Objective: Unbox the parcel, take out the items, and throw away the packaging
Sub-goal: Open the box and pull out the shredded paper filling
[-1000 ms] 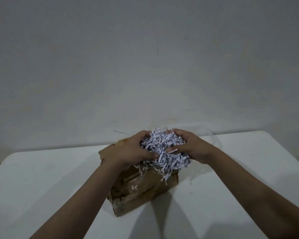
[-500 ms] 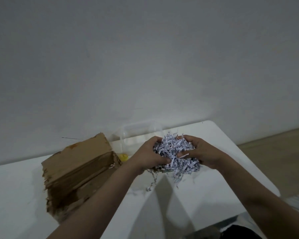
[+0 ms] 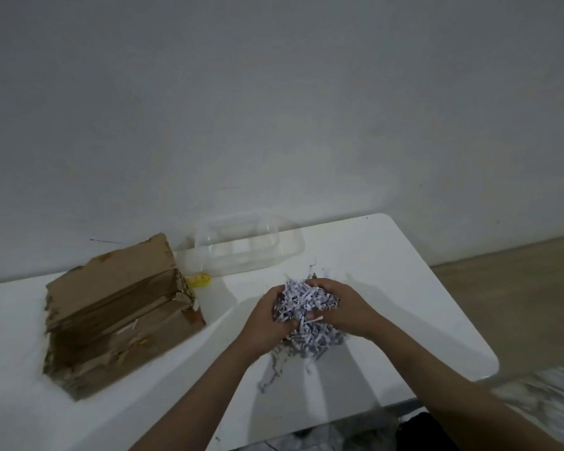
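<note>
The bundle of shredded paper is well clear of the cardboard box now. A second ago both hands were gathering it right above the box; now it is out over the right part of the white table, and the box sits alone on the left, lying open with its brown inside showing. The left hand and right hand are both clenched round the paper, fingers curled in from either side, squeezing it into a clump. A few loose strips dangle beneath and trail down toward the table top.

With the hands out of the way, more shows at the back: a clear plastic container stands near the wall, and a small yellow thing peeks out just beside the box's far corner. What it is, I cannot tell.

So the filler is out, and it looks headed past the table's right edge, likely toward a bin. No bin shows here. The risk, I'd say, is those hanging strips shaking loose on the way. The box itself is not yet thrown away.
</note>
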Demonstrator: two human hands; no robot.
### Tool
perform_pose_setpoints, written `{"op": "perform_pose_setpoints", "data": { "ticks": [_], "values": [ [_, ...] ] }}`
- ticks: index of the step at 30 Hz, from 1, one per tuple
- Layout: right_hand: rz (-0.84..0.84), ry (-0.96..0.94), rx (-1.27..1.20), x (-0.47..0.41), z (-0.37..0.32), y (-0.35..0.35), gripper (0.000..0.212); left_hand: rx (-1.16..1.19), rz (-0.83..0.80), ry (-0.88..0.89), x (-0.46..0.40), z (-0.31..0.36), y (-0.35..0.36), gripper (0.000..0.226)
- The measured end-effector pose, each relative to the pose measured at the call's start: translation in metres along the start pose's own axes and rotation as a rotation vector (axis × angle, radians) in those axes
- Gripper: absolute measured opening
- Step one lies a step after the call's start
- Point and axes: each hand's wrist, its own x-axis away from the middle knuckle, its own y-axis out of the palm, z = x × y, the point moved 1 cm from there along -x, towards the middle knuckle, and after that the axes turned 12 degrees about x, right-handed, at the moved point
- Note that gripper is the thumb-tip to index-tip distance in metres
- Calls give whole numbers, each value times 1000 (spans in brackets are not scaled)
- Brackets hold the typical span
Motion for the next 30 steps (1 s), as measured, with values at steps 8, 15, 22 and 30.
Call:
{"op": "perform_pose_setpoints", "data": {
  "ticks": [8, 15, 22, 30],
  "values": [
    [-35, -186, 398, 7, 11, 7, 71, -693, 72, -112, 5, -13, -15, 63],
    [-14, -166, 522, 5, 17, 19, 78, -665, 38, 166, 11, -15, -5, 52],
    [-114, -118, 622, 11, 19, 13, 79, -766, 193, 100, 33, -36, -8, 52],
    [-113, -78, 453, 22, 11, -10, 83, -635, 289, 189, 42, -31, -10, 49]
  ]
}}
